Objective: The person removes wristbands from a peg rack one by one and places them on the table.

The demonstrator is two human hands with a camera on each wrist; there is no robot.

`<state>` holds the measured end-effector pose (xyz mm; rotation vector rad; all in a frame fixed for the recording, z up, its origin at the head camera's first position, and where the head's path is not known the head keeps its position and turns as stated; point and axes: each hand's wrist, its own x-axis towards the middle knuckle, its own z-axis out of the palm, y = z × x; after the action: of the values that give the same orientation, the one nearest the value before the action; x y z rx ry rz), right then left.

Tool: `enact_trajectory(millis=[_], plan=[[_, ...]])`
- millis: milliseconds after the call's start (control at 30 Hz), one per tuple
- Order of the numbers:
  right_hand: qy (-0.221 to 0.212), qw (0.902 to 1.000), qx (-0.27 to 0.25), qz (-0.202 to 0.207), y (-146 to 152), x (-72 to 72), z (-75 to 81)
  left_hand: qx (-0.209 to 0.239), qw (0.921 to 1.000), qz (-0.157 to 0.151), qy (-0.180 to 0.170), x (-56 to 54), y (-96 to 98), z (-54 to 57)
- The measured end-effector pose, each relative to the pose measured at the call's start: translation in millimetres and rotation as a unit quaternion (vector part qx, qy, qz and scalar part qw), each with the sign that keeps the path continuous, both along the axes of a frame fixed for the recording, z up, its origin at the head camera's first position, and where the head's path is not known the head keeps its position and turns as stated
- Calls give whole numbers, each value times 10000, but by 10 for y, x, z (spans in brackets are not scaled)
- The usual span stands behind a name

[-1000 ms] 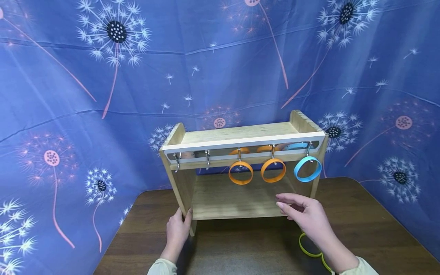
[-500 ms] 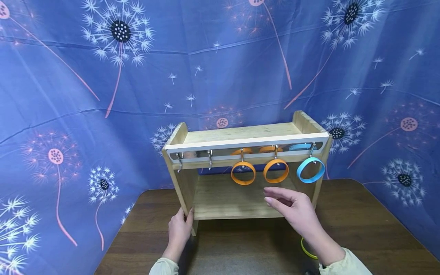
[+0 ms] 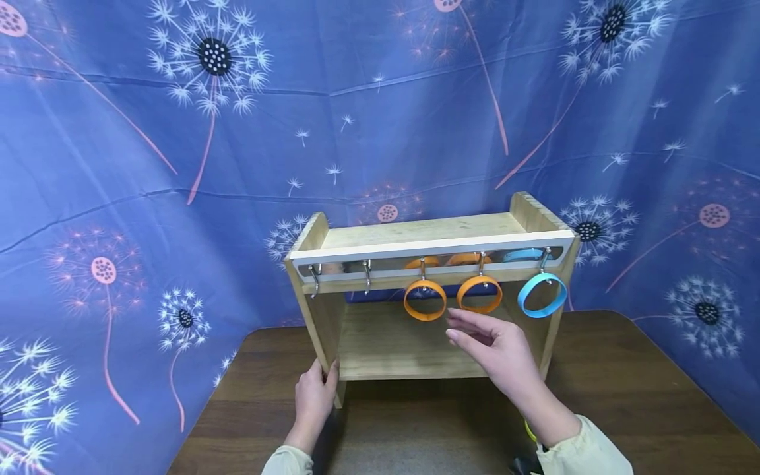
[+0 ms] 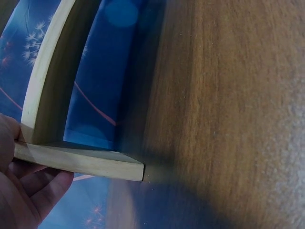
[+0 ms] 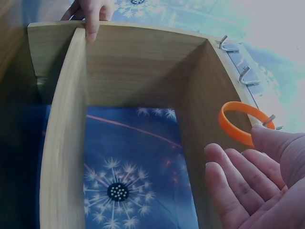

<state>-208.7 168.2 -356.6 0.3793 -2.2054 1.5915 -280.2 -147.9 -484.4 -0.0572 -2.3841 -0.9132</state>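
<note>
Left hand (image 3: 315, 396) clamped on side of rack (image 3: 386, 343). Right hand (image 3: 495, 346): thumb and fingertips apart, nothing held, just under orange bands (image 3: 425, 318) on hooks (image 3: 422, 269); contact unclear. Blue band (image 3: 537, 313) up and right. Likely step: reach for an orange band; next calls for pinching one.

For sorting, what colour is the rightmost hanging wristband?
The wristband is light blue, clearest in head view.

The dark brown wood-grain table (image 3: 237, 409) extends beneath both hands. On it stands a pale wooden shelf rack (image 3: 392, 343), its left side gripped by the left hand (image 3: 315, 396). From its metal hooks (image 3: 367, 274), two orange bands (image 3: 425, 317) hang near the right hand (image 3: 495, 346), a blue band (image 3: 541, 313) farther right. A yellow band (image 3: 530, 431), mostly hidden, lies below that hand.
</note>
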Motion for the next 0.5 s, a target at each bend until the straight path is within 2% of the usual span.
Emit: enact_trajectory(millis=[167,400,500], plan=[[55,9998,-198,54,-89,-37,21,14,10000,4,21,-2,0,-15],[-198,9973,-698,141,-195,-89,42,-12,9999,50,138,-19,4,-33],[-158,9969,-766,127,-220,-112,44,-20,9999,57,142,-27,1,-35]])
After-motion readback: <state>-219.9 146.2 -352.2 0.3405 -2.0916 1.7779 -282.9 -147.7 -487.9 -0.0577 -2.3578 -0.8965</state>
